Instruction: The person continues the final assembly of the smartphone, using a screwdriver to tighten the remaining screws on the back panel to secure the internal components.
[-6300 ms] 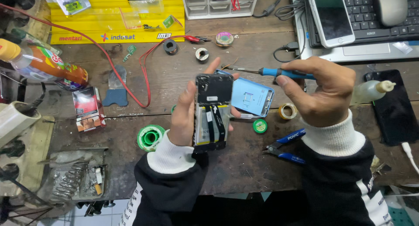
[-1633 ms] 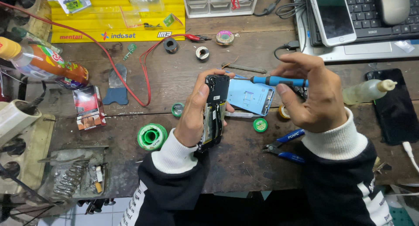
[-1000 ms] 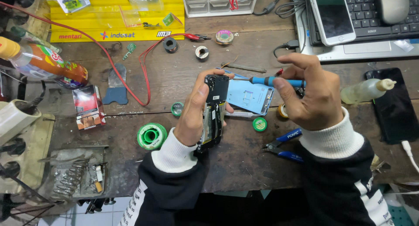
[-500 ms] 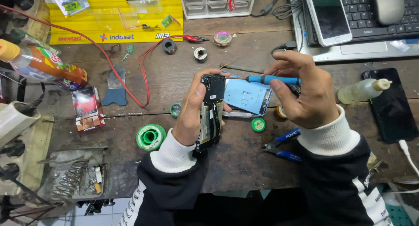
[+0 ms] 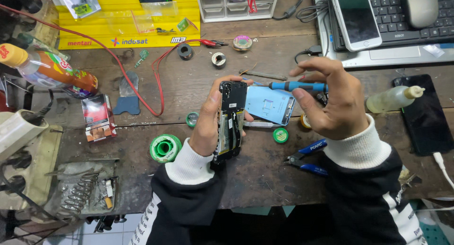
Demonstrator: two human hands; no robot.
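Since the earlier frame you have turned the phone (image 5: 230, 122) from flat-on to edge-up in your left hand (image 5: 210, 119), and your right hand (image 5: 331, 100) has brought the screwdriver (image 5: 298, 86) level, its tip now at the phone's top corner. Your left fingers are clamped round the phone, thumb on the near side and fingertips curled over the far edge, holding it upright above the bench (image 5: 255, 174) with its open insides facing right. Your right fingers are closed on the screwdriver's blue handle, thumb underneath, index finger raised and stretched over it. Just behind the phone a blue panel (image 5: 270, 104) lies flat on the bench, and beside it a small green roll (image 5: 280, 135). Blue-handled pliers (image 5: 306, 157) lie near your right wrist. A larger green spool (image 5: 165, 147) sits by your left cuff. Further left are a red box (image 5: 97, 116) and a drink bottle (image 5: 47, 70); a red wire (image 5: 142, 84) crosses the wood. Off to the right stand a squeeze bottle (image 5: 391, 98), a dark phone (image 5: 425, 113) and a white phone (image 5: 355, 18) resting on a keyboard (image 5: 402, 15).
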